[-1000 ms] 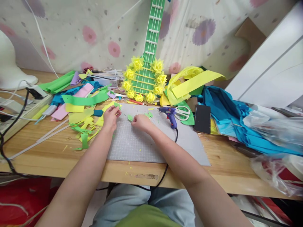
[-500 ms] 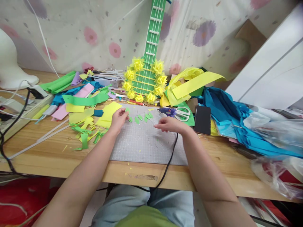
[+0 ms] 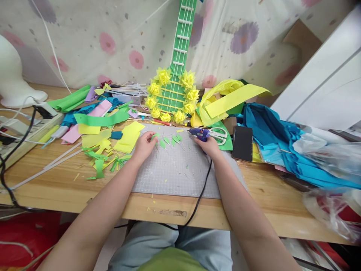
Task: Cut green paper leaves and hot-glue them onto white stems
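Observation:
My left hand [image 3: 144, 145] is closed in a pinch at the left part of the grey cutting mat [image 3: 175, 177]. Between its fingertips is a small green paper leaf [image 3: 156, 136]. Several more green leaves [image 3: 167, 140] on thin stems lie on the mat just right of that hand. On the mat's right side, my right hand [image 3: 209, 146] is wrapped round the handle of a blue glue gun [image 3: 199, 132]. The gun's nozzle points left, and its black cord [image 3: 203, 188] runs down over the table edge. White-handled scissors [image 3: 219, 134] lie right behind the gun.
A green paper guitar [image 3: 171, 98] with yellow flowers leans against the wall behind the mat. Green and yellow paper scraps [image 3: 98, 150] cover the left side. A phone [image 3: 242, 143] and blue paper [image 3: 262, 128] lie right, a power strip [image 3: 34, 126] far left.
My right hand has moved right from beside the leaves and taken hold of the glue gun. My left hand has shifted slightly right with the leaf.

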